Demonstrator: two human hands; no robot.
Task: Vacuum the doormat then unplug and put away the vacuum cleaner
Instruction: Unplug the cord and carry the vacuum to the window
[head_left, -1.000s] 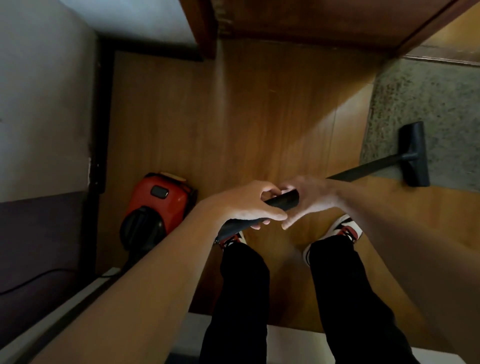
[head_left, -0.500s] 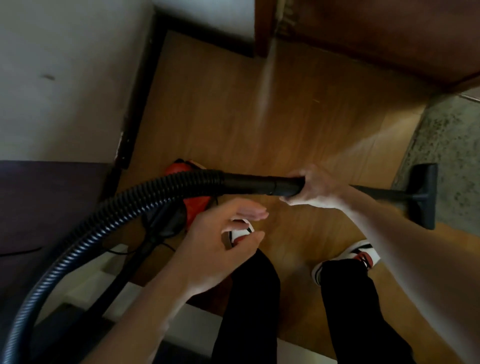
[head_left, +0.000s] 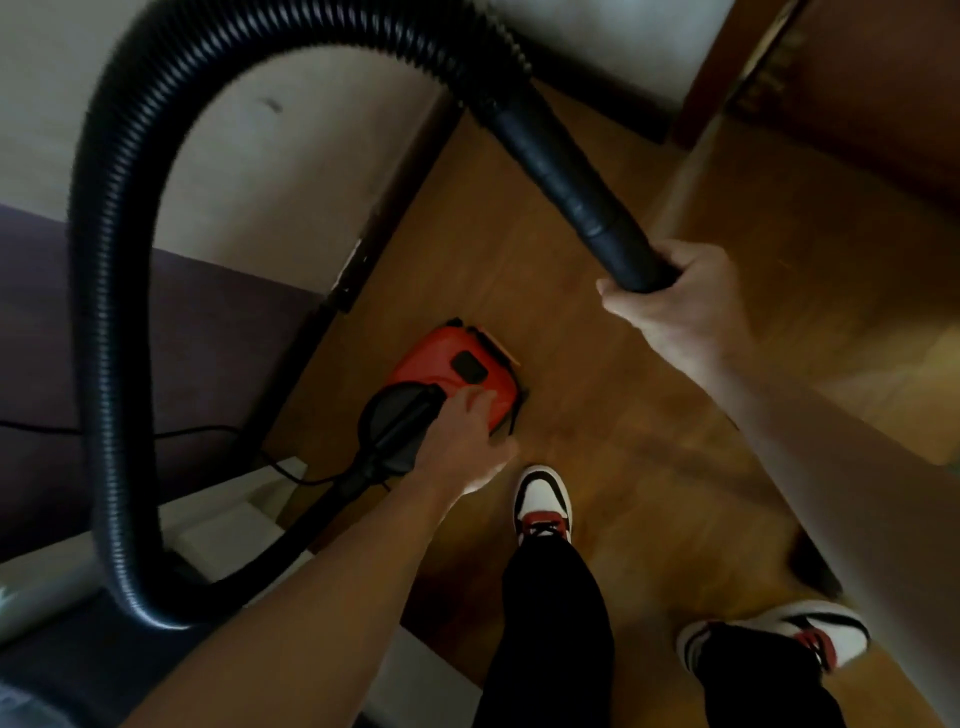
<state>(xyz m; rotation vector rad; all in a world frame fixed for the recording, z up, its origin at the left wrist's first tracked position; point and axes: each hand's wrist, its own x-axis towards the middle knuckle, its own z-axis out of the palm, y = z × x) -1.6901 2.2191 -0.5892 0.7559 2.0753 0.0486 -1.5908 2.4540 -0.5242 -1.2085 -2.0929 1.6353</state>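
Moved: left hand went down to the vacuum; the hose now loops up high.
Left hand: wide, fingers over the vacuum's red top, beside its black handle; I cannot tell if they touch.
Right hand: holds the end of the black tube, up and right of the vacuum.
Vacuum: on the wood floor, near the wall, left of the shoes.

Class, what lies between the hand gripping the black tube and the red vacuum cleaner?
In the head view, only bare wooden floor shows between the right hand, gripping the black tube, and the red vacuum cleaner.
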